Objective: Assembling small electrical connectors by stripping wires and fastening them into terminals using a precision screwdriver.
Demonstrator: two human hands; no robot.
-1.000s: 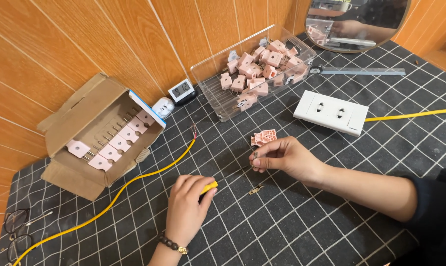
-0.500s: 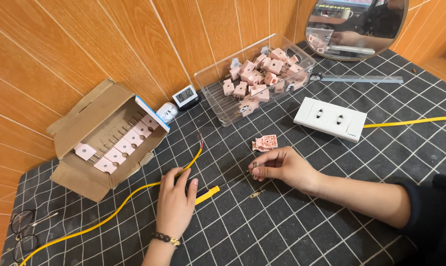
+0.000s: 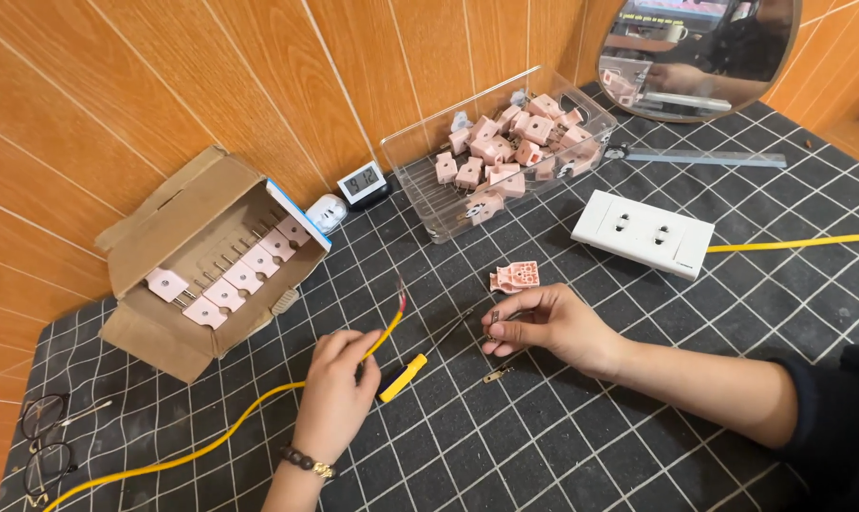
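Note:
My left hand (image 3: 337,393) pinches a yellow cable (image 3: 222,436) near its stripped end (image 3: 400,296), which points up and to the right. A small screwdriver (image 3: 420,360) with a yellow handle lies on the mat just right of that hand. My right hand (image 3: 546,326) holds a small metal plug pin between thumb and fingers. A second brass pin (image 3: 493,375) lies on the mat below it. An open pink plug half (image 3: 516,277) rests just above my right hand.
A black grid cutting mat (image 3: 562,446) covers the table. A cardboard box (image 3: 206,265) holds pink plugs at left; a clear bin (image 3: 505,152) holds several more. White double socket (image 3: 643,232), small clock (image 3: 362,182), metal ruler (image 3: 704,157), mirror (image 3: 695,52), eyeglasses (image 3: 40,446).
My left hand let go of the yellow-handled screwdriver and moved left onto the yellow cable, gripping it near the stripped end. My right hand stayed in place with the pin.

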